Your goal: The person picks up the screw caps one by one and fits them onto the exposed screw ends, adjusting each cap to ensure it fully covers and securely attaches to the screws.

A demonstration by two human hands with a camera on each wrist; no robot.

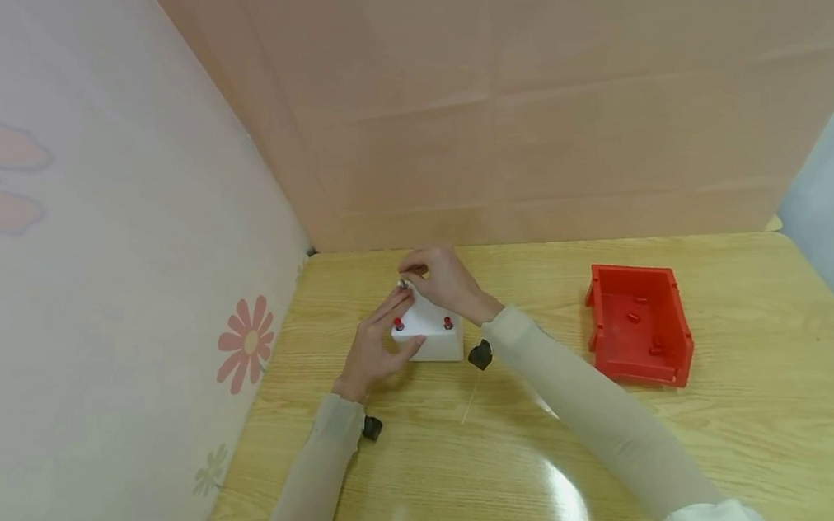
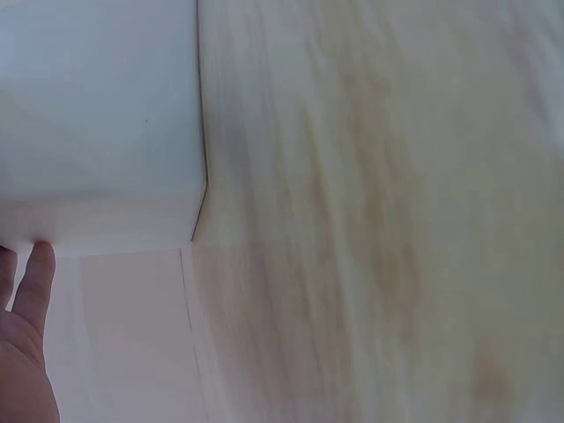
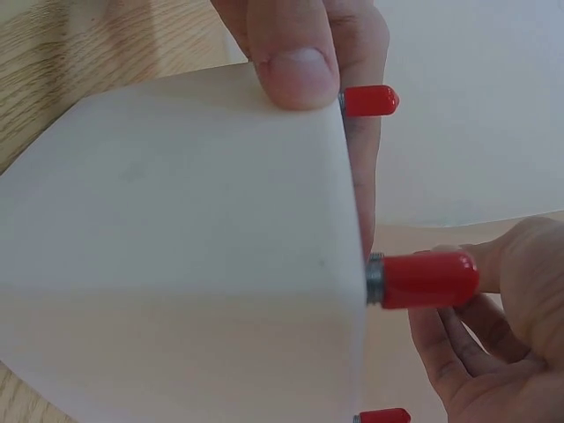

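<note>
A white box (image 1: 432, 347) lies on the wooden table, with threaded metal studs on its top that wear red caps (image 3: 430, 279). My left hand (image 1: 374, 352) grips the box at its left side. Its thumb (image 3: 300, 75) presses the front face, while the other fingers reach along the left edge toward the far left corner. There a bare greyish stud (image 1: 402, 284) stands, and my right hand (image 1: 444, 279) pinches it with thumb and fingertips. Seen from the right wrist, a red cap in front partly covers the right hand's fingertips.
A red plastic bin (image 1: 637, 324) stands to the right on the table (image 1: 761, 363), with several loose red caps (image 1: 634, 318) inside. A patterned wall (image 1: 124, 236) borders the table on the left, and a brown panel (image 1: 524, 119) rises behind it.
</note>
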